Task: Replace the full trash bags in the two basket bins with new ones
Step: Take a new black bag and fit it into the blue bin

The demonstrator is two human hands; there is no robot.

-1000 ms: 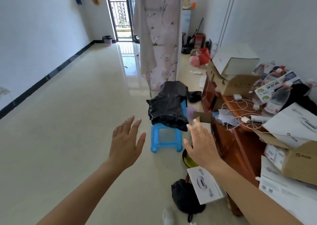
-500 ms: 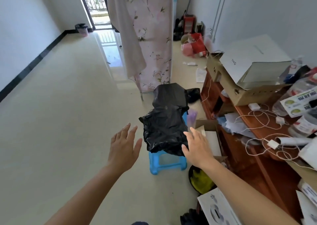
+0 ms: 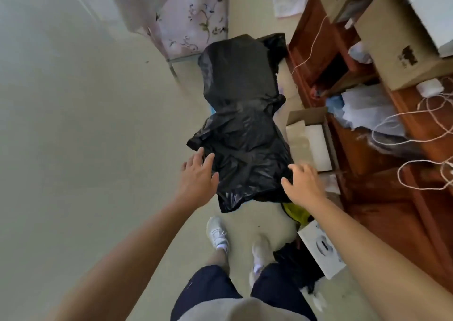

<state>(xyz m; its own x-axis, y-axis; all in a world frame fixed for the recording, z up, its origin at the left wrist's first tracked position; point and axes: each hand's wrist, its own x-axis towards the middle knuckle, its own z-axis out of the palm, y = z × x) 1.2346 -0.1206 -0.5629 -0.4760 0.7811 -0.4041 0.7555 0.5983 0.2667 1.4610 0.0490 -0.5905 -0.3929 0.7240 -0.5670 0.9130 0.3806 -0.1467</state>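
The left hand [image 3: 198, 173], fingers straight and fanned, rests its tips on the crumpled black plastic trash bag [image 3: 242, 134] at its 8 o'clock edge, gripping nothing. The bag lies draped over something hidden, mid-floor, likely so both hands can gather it from opposite sides. At its 4 o'clock the right hand [image 3: 302, 182] touches it, fingers loosely bent, no pinch visible. An open brown cardboard box [image 3: 296, 134] sits at 3 o'clock

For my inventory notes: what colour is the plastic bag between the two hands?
Black, glossy and crinkled; the head view shows the plastic bag best.
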